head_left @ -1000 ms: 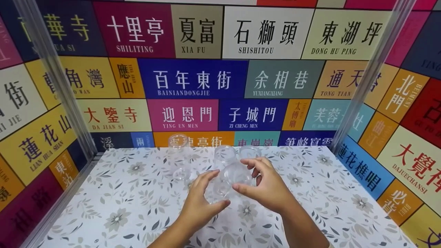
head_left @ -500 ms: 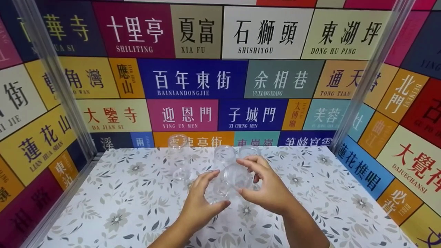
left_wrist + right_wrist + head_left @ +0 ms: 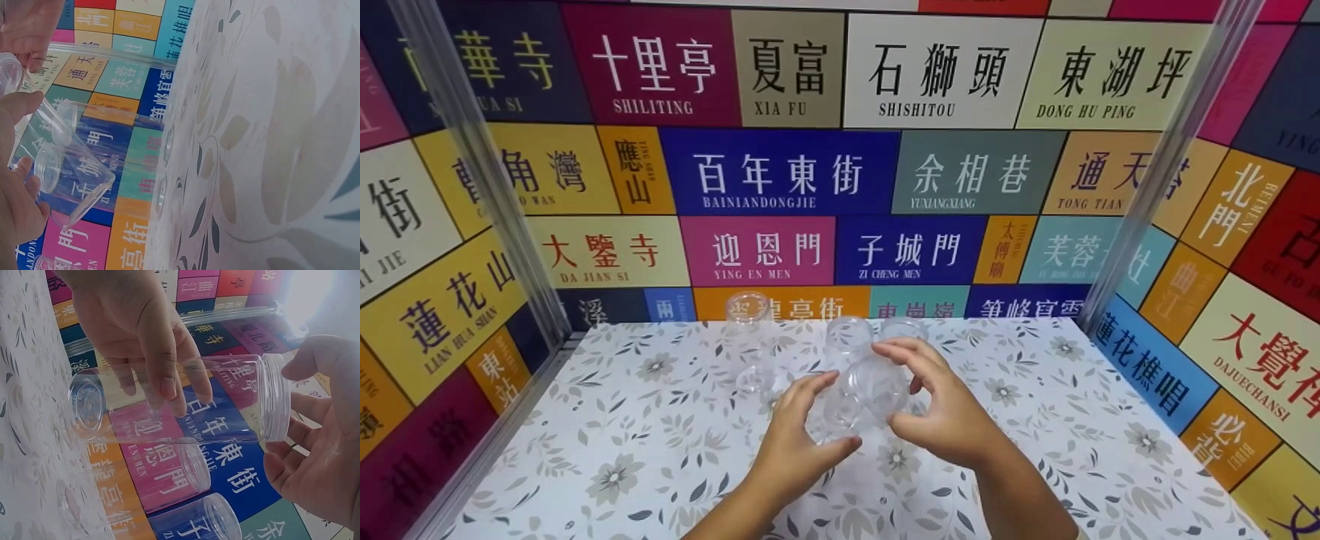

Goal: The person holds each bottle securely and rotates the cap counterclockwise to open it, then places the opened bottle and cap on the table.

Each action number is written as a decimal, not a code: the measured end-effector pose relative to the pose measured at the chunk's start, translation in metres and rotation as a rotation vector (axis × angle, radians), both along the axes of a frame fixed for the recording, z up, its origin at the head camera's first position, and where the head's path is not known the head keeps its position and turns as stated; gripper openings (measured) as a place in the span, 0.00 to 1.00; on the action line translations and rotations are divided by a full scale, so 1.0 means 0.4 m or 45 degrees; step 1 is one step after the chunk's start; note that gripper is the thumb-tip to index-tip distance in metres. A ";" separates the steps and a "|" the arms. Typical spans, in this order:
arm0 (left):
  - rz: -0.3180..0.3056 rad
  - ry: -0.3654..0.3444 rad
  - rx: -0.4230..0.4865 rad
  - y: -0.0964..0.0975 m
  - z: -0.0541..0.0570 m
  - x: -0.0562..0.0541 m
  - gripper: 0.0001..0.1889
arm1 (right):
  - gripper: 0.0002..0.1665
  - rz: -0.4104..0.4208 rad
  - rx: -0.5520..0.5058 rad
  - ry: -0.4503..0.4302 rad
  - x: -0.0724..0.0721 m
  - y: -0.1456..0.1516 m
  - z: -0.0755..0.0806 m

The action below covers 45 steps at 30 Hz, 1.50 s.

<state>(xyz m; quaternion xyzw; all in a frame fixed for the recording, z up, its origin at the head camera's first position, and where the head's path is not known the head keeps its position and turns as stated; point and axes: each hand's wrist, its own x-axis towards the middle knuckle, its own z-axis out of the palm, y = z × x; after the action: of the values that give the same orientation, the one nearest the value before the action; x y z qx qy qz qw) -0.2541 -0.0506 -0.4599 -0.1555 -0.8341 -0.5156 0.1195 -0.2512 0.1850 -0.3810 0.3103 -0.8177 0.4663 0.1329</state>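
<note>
A clear plastic jar point(image 3: 842, 414) is held tilted above the table, its base toward the table in the right wrist view. My left hand point(image 3: 799, 442) grips the jar's body from the left, thumb on the near side; this hand point(image 3: 135, 332) shows through and around the clear wall. At the jar's top is a clear ribbed lid point(image 3: 276, 398). The thumb and curled fingers of my right hand point(image 3: 949, 409) hold the lid's rim; in the left wrist view the right hand point(image 3: 31, 25) is partly cut off.
Behind the hands stand three more clear jars: one at the left point(image 3: 748, 341), one at the middle point(image 3: 850, 334) and one at the right point(image 3: 905, 328). A flower-patterned cloth point(image 3: 622, 465) covers the table. A sign-covered wall point(image 3: 780, 172) rises at the back.
My right thumb has slid rightward along the lid's near rim, while its fingers have shifted left at the far side. My left hand and the jar have hardly moved.
</note>
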 end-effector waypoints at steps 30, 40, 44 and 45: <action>-0.001 -0.001 0.019 0.002 0.000 0.000 0.45 | 0.38 -0.330 0.082 -0.328 -0.006 -0.010 0.016; 0.001 -0.013 0.001 0.005 -0.001 0.000 0.45 | 0.42 -0.278 0.075 -0.301 -0.002 -0.009 0.016; -0.002 -0.003 0.001 0.005 -0.001 0.001 0.46 | 0.43 -0.241 0.070 -0.282 -0.001 -0.008 0.015; -0.003 -0.001 0.002 0.005 -0.001 0.001 0.45 | 0.42 -0.234 0.074 -0.275 0.000 -0.008 0.014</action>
<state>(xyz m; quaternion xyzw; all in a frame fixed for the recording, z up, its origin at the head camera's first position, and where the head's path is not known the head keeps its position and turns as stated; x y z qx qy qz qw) -0.2537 -0.0485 -0.4601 -0.1560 -0.8336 -0.5164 0.1186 -0.2514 0.1819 -0.3752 0.1858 -0.8653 0.4590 0.0772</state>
